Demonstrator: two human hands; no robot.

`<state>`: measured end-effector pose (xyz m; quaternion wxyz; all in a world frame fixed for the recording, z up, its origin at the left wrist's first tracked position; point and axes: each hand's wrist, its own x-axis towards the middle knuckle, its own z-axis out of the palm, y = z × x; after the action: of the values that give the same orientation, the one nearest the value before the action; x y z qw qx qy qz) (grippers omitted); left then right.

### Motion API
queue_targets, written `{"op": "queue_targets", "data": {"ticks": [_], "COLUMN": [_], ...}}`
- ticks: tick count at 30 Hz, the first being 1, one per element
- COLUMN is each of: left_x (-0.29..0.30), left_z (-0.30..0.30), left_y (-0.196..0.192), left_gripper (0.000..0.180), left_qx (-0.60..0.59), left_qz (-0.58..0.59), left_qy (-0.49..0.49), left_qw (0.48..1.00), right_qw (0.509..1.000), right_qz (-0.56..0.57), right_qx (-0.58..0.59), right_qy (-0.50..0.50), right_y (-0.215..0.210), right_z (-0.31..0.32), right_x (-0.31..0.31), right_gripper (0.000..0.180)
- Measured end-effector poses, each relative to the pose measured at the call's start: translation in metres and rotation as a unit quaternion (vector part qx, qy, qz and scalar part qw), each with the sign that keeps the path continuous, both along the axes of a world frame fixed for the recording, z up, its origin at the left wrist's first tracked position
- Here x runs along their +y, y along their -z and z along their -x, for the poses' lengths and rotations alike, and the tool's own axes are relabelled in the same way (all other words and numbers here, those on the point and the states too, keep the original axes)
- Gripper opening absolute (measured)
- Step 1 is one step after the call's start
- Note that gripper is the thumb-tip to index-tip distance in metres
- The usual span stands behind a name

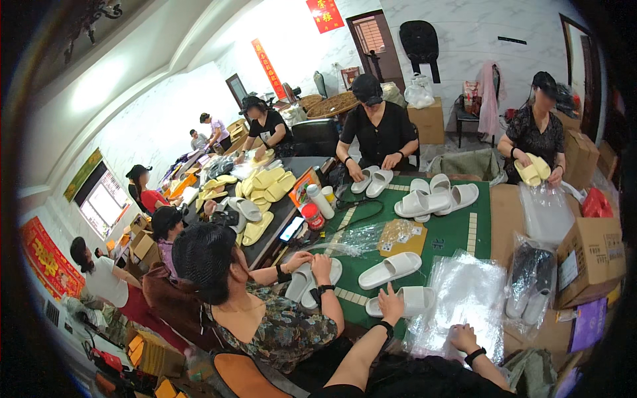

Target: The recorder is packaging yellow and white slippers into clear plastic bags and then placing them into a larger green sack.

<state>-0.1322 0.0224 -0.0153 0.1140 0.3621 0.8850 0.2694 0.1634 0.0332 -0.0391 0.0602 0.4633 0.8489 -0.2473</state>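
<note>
My left hand (391,304) lies over the middle of a white slide sandal (417,298) near the table's front edge, its fingers closed about the shoe's side. A matching white slide (390,270) rests just beyond it, sole down. To the right, my right hand (466,339) touches a stack of clear plastic bags (458,292), fingers bent a little and apart. At my left, a co-worker's hands (321,267) hold another pair of white slides (300,284), beside a crumpled clear film (338,245).
Several white slides (438,200) lie on the green table top (458,232). Bagged dark and grey slides (529,285) and a cardboard box (590,259) stand at right. Yellow slides (269,186) pile up on the far-left table. A red-lidded jar (312,215) sits near a lit phone (291,229). Co-workers surround the tables.
</note>
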Motion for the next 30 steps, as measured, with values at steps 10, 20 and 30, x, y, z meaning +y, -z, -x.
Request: {"op": "queue_targets", "data": {"ticks": [10,20,30], "left_x": [0.015,0.043,0.071], "left_z": [0.040,0.051,0.038], "left_y": [0.011,0.019,0.019], "left_gripper": [0.089,0.092,0.087], "left_qx": [-0.229,-0.164,-0.312], "left_qz": [0.060,0.118,0.073], "left_qy": [0.110,0.117,0.087], "left_qw": [0.965,0.972,0.943], "right_qw": [0.996,0.986,0.984], "right_qz": [-0.020,0.030,0.054], "right_qx": [-0.019,-0.001,-0.026], "right_qy": [0.087,0.165,0.168], "right_y": [0.014,-0.009,0.003], "right_z": [0.004,0.016,0.008], "right_x": [0.004,0.005,0.004], "right_gripper": [0.058,0.051,0.051]}}
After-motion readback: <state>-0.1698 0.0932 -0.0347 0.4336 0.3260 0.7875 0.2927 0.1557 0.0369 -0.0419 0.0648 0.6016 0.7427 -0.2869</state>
